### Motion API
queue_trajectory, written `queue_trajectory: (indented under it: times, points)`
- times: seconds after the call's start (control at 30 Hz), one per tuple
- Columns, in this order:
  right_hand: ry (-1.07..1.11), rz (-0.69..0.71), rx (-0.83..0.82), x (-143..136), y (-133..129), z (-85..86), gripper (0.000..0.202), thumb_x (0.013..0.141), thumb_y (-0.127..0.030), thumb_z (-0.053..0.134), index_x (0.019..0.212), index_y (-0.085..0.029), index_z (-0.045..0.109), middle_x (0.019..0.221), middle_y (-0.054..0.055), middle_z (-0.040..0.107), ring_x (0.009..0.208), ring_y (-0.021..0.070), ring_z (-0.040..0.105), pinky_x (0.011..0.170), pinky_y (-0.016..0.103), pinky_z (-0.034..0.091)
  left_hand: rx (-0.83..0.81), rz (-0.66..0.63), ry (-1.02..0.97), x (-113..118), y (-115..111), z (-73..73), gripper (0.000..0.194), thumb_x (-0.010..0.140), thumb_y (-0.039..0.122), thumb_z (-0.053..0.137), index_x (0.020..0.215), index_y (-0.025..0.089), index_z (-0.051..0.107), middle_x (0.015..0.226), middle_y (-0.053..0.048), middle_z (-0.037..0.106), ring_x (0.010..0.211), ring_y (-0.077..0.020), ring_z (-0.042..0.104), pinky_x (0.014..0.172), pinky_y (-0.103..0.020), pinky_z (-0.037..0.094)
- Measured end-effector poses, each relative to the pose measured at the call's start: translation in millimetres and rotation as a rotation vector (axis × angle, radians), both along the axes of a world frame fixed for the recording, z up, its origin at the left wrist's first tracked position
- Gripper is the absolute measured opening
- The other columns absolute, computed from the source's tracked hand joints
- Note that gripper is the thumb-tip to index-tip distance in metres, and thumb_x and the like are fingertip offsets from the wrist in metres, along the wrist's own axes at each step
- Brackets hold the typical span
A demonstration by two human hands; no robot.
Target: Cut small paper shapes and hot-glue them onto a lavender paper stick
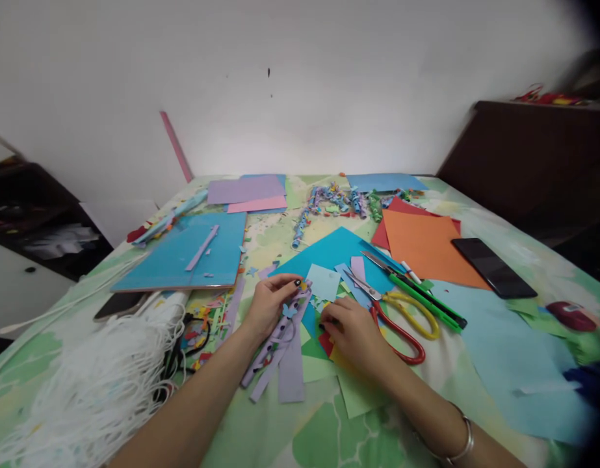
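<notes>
My left hand (273, 302) pinches the upper end of a purple paper strip (275, 344) dotted with small cut-outs. A light-blue paper butterfly (289, 311) sits on that strip, close to my fingers. Wider purple strips (292, 377) lie beneath it. To the right, my right hand (353, 331) is curled with its fingertips together, low over red and yellow paper pieces; whatever is between the fingers is hidden. Just past the fingers is a pale-blue paper square (324, 282) on a bright blue sheet (341, 244). Scissors (385, 299) with red and yellow handles lie beside my right hand.
A green box cutter (429, 300) lies right of the scissors, near orange paper (426, 244) and a black phone (495, 266). White cord (95, 383) is heaped at left, below a blue board (192, 253). Decorated paper garlands (329, 198) lie at the back.
</notes>
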State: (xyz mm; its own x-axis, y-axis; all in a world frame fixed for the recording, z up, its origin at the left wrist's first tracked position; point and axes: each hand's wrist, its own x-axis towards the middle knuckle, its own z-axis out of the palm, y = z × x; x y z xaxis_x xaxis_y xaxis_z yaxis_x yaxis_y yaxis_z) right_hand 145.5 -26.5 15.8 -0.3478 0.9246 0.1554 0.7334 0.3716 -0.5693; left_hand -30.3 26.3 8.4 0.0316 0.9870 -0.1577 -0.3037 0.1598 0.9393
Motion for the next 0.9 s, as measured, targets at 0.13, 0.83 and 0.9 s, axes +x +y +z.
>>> queue_trajectory:
  times: [0.13, 0.83, 0.9]
  points:
    - [0.033, 0.040, 0.105, -1.6, -2.4, -4.0, 0.023, 0.083, -0.003, 0.046, 0.075, -0.016, 0.063, 0.084, 0.008, 0.059, 0.084, 0.0203, 0.052, 0.073, 0.032, 0.041, 0.082, 0.054, 0.033, -1.7, -0.1, 0.3, 0.022, 0.056, 0.024, 0.078, 0.075, 0.014, 0.073, 0.069, -0.002, 0.069, 0.062, -0.0111, 0.059, 0.057, -0.020, 0.043]
    - [0.599, 0.028, 0.338, 40.2, -7.6, 24.8, 0.010, 0.079, -0.011, 0.061, 0.076, -0.020, 0.067, 0.085, 0.005, 0.069, 0.083, 0.0171, 0.065, 0.076, 0.030, 0.050, 0.346, 0.072, 0.413, 52.1, -55.7, 31.7, 0.017, 0.071, 0.021, 0.066, 0.086, 0.017, 0.073, 0.078, -0.004, 0.073, 0.069, -0.0151, 0.068, 0.068, -0.025, 0.054]
    - [0.597, 0.005, 0.369, 40.6, -10.5, 24.0, 0.010, 0.079, -0.011, 0.061, 0.077, -0.019, 0.067, 0.085, 0.006, 0.069, 0.081, 0.0168, 0.065, 0.074, 0.030, 0.050, 0.306, 0.060, 0.364, 60.1, -58.8, 28.9, 0.013, 0.071, 0.021, 0.065, 0.081, 0.016, 0.073, 0.075, -0.004, 0.073, 0.066, -0.0153, 0.068, 0.065, -0.025, 0.055]
